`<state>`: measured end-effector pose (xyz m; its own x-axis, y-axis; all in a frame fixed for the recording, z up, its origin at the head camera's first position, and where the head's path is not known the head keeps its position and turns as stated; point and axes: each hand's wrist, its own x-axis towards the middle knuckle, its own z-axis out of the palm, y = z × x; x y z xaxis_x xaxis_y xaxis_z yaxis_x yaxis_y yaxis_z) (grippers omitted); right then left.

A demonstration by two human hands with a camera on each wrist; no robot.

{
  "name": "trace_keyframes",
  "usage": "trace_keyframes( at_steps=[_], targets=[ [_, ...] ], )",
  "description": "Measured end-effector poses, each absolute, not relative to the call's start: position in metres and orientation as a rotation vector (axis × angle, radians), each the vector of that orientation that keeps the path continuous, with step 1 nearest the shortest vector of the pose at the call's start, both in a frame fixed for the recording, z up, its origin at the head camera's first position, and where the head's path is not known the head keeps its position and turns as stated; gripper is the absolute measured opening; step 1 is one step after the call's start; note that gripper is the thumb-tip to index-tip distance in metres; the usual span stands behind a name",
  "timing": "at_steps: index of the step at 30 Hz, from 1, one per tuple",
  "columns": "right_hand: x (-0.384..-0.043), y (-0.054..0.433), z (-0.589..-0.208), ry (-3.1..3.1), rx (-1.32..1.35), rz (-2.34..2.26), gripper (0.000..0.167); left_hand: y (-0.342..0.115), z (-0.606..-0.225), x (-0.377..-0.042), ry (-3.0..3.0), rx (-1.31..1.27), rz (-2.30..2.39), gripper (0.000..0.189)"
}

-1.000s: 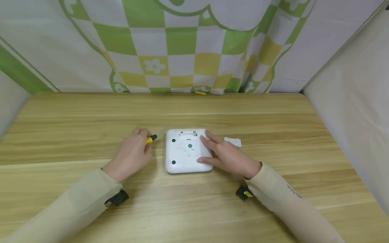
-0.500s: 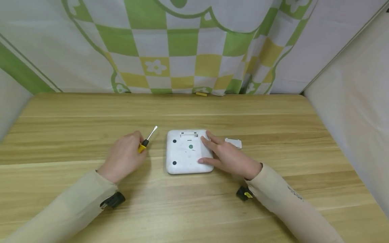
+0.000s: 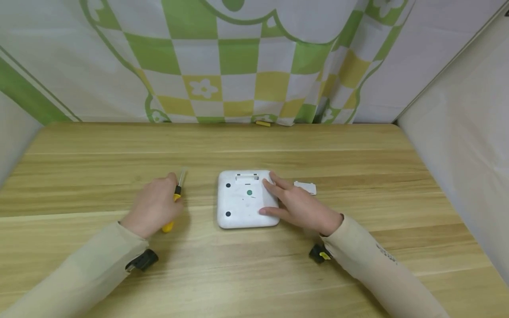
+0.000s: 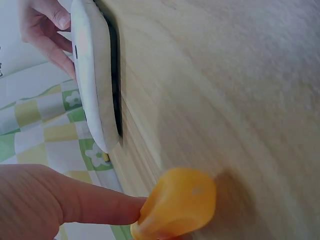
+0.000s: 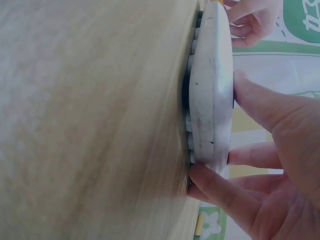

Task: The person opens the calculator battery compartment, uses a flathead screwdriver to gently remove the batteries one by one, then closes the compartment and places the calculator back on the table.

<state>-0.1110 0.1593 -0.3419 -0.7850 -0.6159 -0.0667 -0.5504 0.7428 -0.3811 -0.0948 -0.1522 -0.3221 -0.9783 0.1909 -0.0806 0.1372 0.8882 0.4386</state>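
Note:
A white calculator (image 3: 242, 205) lies face down on the table; its battery slot (image 3: 247, 177) at the far edge is uncovered. Grey keys (image 5: 191, 65) show under its side in the right wrist view. My right hand (image 3: 300, 205) grips the calculator's right side, thumb on the back and fingers along the edge. To the left, my left hand (image 3: 155, 207) holds a flat-blade screwdriver (image 3: 169, 226) with a yellow and black handle, its shaft pointing away from me. In the left wrist view the yellow handle end (image 4: 182, 200) is near the camera.
A small white battery cover (image 3: 305, 187) lies right of the calculator, beyond the right hand. At the table's far edge, a small yellow piece (image 3: 263, 123) lies by the checked curtain (image 3: 238, 57). Pale walls border both sides of the wooden table (image 3: 254, 274).
My left hand has moved left and toward me, away from the calculator, and the screwdriver has turned more upright in view. The right hand and calculator have stayed put.

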Motion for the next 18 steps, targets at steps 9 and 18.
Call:
trace_keyframes(
  at_steps=[9, 18],
  targets=[
    [-0.1104, 0.1592, -0.3414, 2.755, -0.925, -0.513, 0.072, -0.1585, -0.3188, -0.097, 2.842, 0.217, 0.635, 0.025],
    [-0.1108, 0.1595, -0.3422, 2.758, -0.922, -0.514, 0.072, -0.1592, -0.3195, -0.0976, 2.792, 0.192, 0.603, 0.026]
  ],
)
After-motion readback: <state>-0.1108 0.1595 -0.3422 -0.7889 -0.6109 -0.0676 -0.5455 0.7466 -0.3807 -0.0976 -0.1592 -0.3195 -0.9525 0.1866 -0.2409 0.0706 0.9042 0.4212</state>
